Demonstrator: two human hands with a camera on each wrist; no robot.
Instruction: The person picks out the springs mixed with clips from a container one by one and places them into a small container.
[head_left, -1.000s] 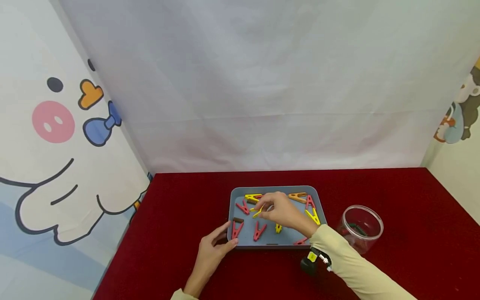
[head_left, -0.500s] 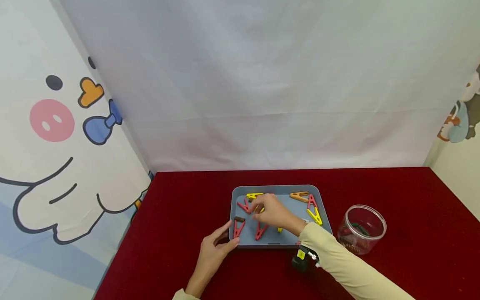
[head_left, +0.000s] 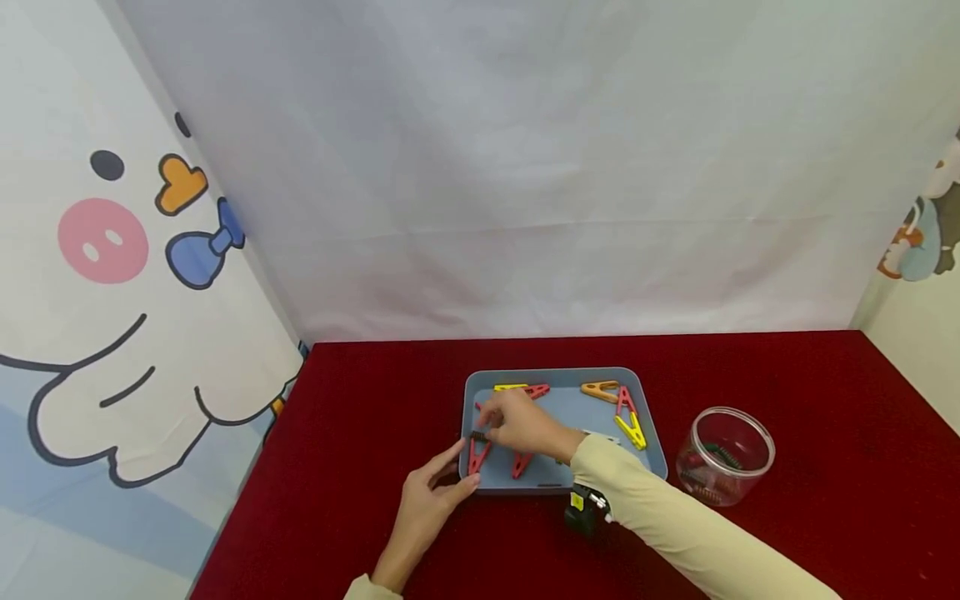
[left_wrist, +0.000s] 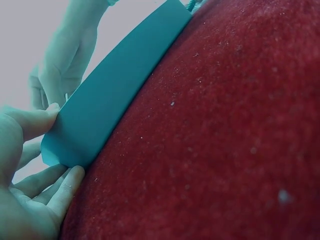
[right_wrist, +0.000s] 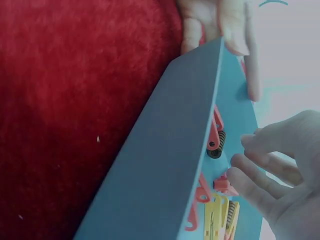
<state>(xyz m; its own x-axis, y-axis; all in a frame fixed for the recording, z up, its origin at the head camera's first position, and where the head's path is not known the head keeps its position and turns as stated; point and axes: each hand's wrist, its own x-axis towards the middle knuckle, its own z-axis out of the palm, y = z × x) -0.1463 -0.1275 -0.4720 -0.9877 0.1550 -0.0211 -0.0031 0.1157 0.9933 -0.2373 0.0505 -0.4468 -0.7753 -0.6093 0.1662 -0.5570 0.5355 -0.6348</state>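
My left hand (head_left: pixel 423 504) grips the near left corner of a shallow grey-blue tray (head_left: pixel 573 404), thumb at the front rim and fingers along the side. Over the tray's left part reaches my right hand (head_left: pixel 517 427), its fingers loosely bent. In the right wrist view these fingers hold nothing and sit just off a coil spring (right_wrist: pixel 220 145) at the end of a red clothespin (right_wrist: pixel 214 131). That red clothespin (head_left: pixel 477 460) lies beside my left hand. Yellow clothespins (head_left: pixel 631 432), an orange clothespin (head_left: pixel 598 389) and more red ones lie about the tray; my right hand covers some.
A clear round jar (head_left: pixel 693 467) with dark coil springs (head_left: pixel 722 455) inside stands right of the tray, close to my right sleeve. Red cloth (head_left: pixel 375 400) covers the table. A white curtain (head_left: pixel 570 167) hangs behind it.
My right hand has moved left and towards me, from a yellow clothespin mid-tray to the spring and red clothespin at the left. My left hand has stayed on the tray corner.
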